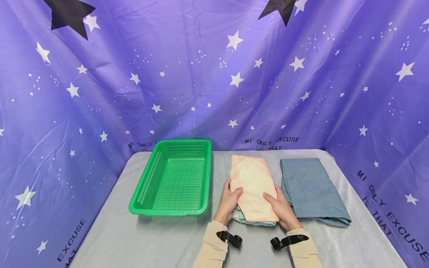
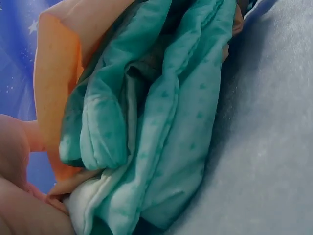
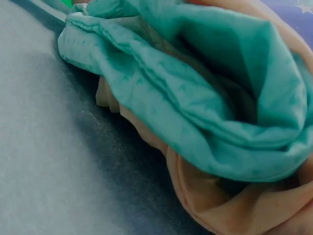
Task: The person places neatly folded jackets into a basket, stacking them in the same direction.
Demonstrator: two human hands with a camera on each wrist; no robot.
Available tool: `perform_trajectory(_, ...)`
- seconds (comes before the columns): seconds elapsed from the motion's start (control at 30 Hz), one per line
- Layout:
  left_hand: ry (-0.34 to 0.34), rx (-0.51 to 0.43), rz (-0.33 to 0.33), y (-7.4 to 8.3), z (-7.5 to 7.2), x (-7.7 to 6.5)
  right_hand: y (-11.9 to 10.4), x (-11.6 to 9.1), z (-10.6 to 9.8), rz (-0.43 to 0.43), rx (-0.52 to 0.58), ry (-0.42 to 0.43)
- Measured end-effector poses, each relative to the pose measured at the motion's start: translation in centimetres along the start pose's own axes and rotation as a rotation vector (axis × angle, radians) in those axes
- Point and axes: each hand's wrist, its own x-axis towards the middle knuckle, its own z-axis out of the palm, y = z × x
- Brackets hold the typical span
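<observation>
Peach-coloured cloth (image 1: 254,190), folded into an upright oblong as seen from the head, sits between the two hands. The left hand (image 1: 228,201) grips its left edge and the right hand (image 1: 283,208) grips its right edge, each with the thumb laid on top and the fingers around the side. Teal patterned cloth (image 2: 190,122) shows in loose folds under the peach layer, poking out at the near end between the wrists; whether the two are one piece cannot be told.

Just to the right of the grip lies a folded blue-grey cloth (image 1: 315,190), its near left edge partly behind the right hand; whether they touch is unclear. Left of the grip, a little apart from the left hand, stands a green basket (image 1: 167,213) with slotted walls and a bare floor. Below the hands, black straps (image 1: 233,239) cross the beige sleeves (image 1: 212,247). Everything rests on a pale grey table cover (image 1: 161,245), and beyond the grip hangs a purple curtain (image 1: 194,85) with stars and lettering.
</observation>
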Motion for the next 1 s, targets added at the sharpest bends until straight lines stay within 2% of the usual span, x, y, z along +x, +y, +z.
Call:
perform_trajectory(0.1,0.006,-0.025,-0.005,0.0,0.1,0.0,-0.1,-0.1,0.1,-0.021,0.001,-0.010)
perform_trajectory(0.33,0.043,-0.019,0.055,0.4,0.4,-0.5,-0.6,-0.4,0.2,-0.044,-0.009,0.000)
perform_trajectory(0.63,0.069,-0.062,0.071,1.8,0.5,-1.4,-1.3,-1.0,0.5,-0.082,-0.001,0.010)
perform_trajectory(1.0,0.070,-0.039,0.138,3.8,0.2,-2.2,-2.3,-1.6,0.9,-0.140,0.001,0.010)
